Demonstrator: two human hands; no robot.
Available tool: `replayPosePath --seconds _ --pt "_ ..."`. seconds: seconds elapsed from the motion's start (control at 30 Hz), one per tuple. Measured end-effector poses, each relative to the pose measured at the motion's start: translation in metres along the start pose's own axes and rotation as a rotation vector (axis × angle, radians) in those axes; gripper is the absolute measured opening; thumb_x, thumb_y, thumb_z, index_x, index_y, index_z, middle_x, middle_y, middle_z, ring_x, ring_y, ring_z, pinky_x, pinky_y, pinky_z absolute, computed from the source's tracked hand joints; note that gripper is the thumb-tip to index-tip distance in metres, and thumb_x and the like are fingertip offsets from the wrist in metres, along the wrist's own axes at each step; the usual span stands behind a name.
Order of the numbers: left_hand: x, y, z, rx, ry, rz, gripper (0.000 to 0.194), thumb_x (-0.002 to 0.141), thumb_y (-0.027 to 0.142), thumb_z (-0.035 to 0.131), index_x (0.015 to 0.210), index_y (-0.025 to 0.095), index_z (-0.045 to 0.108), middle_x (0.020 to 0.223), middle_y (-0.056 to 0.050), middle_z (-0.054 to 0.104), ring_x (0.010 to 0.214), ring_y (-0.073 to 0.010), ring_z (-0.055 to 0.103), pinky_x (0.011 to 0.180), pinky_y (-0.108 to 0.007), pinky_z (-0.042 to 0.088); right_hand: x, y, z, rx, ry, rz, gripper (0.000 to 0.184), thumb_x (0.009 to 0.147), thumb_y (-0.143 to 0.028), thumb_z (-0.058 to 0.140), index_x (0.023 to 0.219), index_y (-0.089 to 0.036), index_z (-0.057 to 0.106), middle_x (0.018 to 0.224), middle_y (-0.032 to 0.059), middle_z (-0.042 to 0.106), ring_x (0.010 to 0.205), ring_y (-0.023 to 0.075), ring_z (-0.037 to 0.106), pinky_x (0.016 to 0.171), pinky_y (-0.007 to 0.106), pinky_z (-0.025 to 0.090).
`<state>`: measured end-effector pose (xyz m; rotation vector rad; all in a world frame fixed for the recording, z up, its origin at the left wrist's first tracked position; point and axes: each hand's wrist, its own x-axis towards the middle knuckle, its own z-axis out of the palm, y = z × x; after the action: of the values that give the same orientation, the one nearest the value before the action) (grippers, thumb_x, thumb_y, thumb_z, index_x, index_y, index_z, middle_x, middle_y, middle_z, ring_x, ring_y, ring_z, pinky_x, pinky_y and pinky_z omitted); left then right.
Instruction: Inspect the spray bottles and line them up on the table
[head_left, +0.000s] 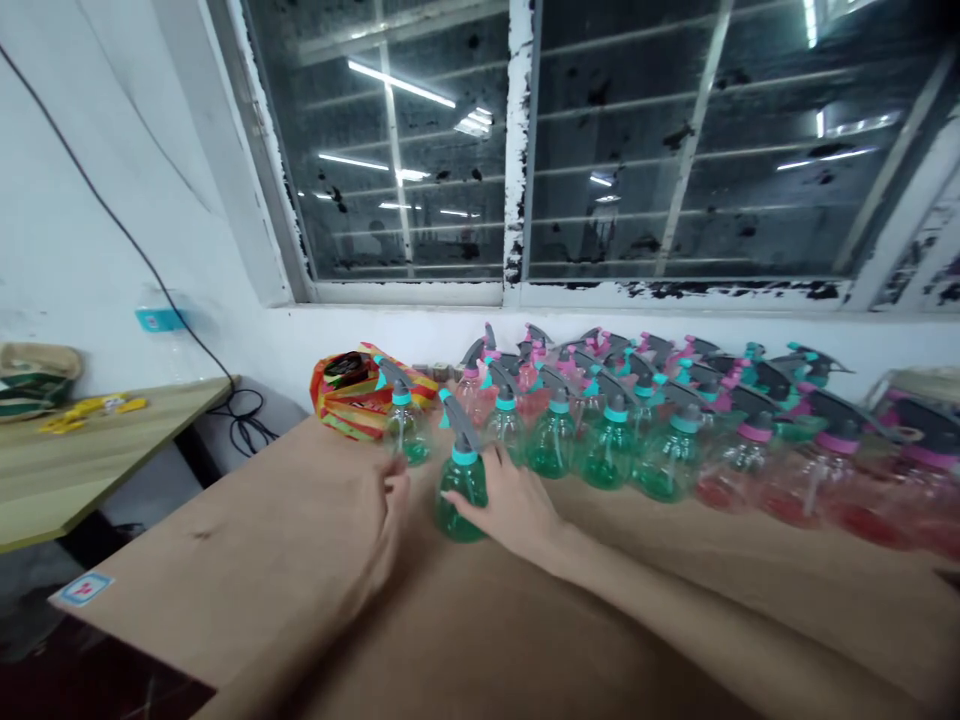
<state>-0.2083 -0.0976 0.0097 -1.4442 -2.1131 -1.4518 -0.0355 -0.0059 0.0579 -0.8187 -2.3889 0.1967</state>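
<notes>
Forearms, bare; round, green-tinted bottle, teal collar, grey trigger, clasped by right hand; left hand released.

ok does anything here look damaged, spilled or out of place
The window frame looks damaged: its paint is flaking off in patches. The cable ends in a messy tangle beside the yellowish table. No spill shows around the bottles.
</notes>
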Motion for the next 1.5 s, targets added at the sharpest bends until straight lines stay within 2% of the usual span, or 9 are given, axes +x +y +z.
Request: replayPosePath --seconds 0.07,0.13,0.2,0.5,0.73,0.9,1.07,1.23,1.5 --pt "-0.029 0.022 0.002 -0.03 -0.161 0.068 0.042 0.088 0.051 0.045 0.123 0.029 0.048 0.116 -0.004 0.06 0.106 -0.0292 0.058 0.092 -0.047 0.047 -0.017 0.012 -0.012 -0.031 0.018 -0.028 0.058 0.079 -0.056 0.046 0.108 -0.007 0.055 0.103 0.022 0.061 0.074 0.0322 0.064 0.056 0.04 0.048" --pt "-0.051 0.044 0.008 -0.03 -0.413 0.192 0.063 0.082 0.051 0.056 0.137 0.029 0.032 0.136 -0.008 0.045 0.123 -0.0315 0.045 0.101 -0.051 0.038 -0.031 0.027 -0.026 -0.025 0.022 -0.011 0.055 0.079 -0.056 0.047 0.105 -0.008 0.056 0.101 0.0206 0.062 0.076 0.032 0.064 0.058 0.041 0.048" --pt "-0.062 0.066 0.019 -0.049 -0.513 0.2 0.073 0.082 0.049 0.057 0.142 0.029 0.021 0.143 -0.009 0.036 0.13 -0.0307 0.036 0.104 -0.052 0.033 -0.045 0.04 -0.041 0.011 0.013 0.023 0.055 0.078 -0.056 0.05 0.108 -0.01 0.055 0.098 0.0182 0.063 0.079 0.0317 0.064 0.061 0.04 0.048" --pt "-0.078 0.142 0.089 -0.329 -0.665 0.262 0.081 0.075 0.044 0.069 0.138 0.025 0.022 0.131 -0.013 0.043 0.123 -0.0316 0.042 0.101 -0.053 0.035 -0.105 0.092 -0.115 0.201 -0.033 0.122 0.053 0.068 -0.059 0.064 0.1 -0.018 0.056 0.092 0.0109 0.064 0.084 0.0292 0.061 0.069 0.042 0.049" --pt "-0.098 0.192 0.12 -0.34 -0.752 0.347 0.093 0.062 0.053 0.077 0.136 0.02 0.03 0.125 -0.016 0.046 0.117 -0.0367 0.045 0.095 -0.056 0.039 -0.117 0.114 -0.133 0.658 0.201 0.203 0.035 0.078 -0.044 0.062 0.107 -0.026 0.054 0.106 0.0046 0.062 0.099 0.0232 0.059 0.085 0.038 0.046" --pt "-0.086 0.185 0.12 -0.198 -0.815 0.462 0.105 0.057 0.065 0.073 0.14 0.019 0.027 0.125 -0.018 0.049 0.112 -0.0386 0.048 0.093 -0.059 0.038 -0.113 0.118 -0.117 0.76 0.28 0.212 0.026 0.082 -0.039 0.059 0.103 -0.024 0.058 0.098 0.004 0.065 0.098 0.0221 0.06 0.084 0.035 0.046" --pt "-0.052 0.15 0.12 0.024 -0.951 0.669 0.099 0.069 0.075 0.054 0.145 0.02 0.023 0.145 -0.019 0.03 0.133 -0.0397 0.025 0.104 -0.062 0.021 -0.107 0.125 -0.114 0.731 0.216 0.163 0.018 0.086 -0.033 0.053 0.1 -0.024 0.058 0.072 0.0 0.061 0.08 0.0192 0.061 0.076 0.032 0.047" --pt "-0.031 0.129 0.125 0.182 -0.898 0.607 0.08 0.08 0.07 0.045 0.142 0.022 0.032 0.148 -0.016 0.025 0.136 -0.0366 0.02 0.106 -0.06 0.017 -0.095 0.129 -0.114 0.734 0.175 0.133 0.016 0.085 -0.037 0.052 0.095 -0.026 0.059 0.062 -0.0031 0.057 0.06 0.0162 0.057 0.071 0.032 0.047" --pt "-0.03 0.124 0.126 0.137 -0.87 0.582 0.048 0.095 0.05 0.034 0.138 0.029 0.038 0.15 -0.006 0.025 0.137 -0.0287 0.02 0.109 -0.055 0.018 -0.086 0.129 -0.107 0.705 0.229 0.111 0.02 0.084 -0.039 0.056 0.071 -0.023 0.052 0.062 -0.0043 0.05 0.056 0.0121 0.048 0.054 0.026 0.039"
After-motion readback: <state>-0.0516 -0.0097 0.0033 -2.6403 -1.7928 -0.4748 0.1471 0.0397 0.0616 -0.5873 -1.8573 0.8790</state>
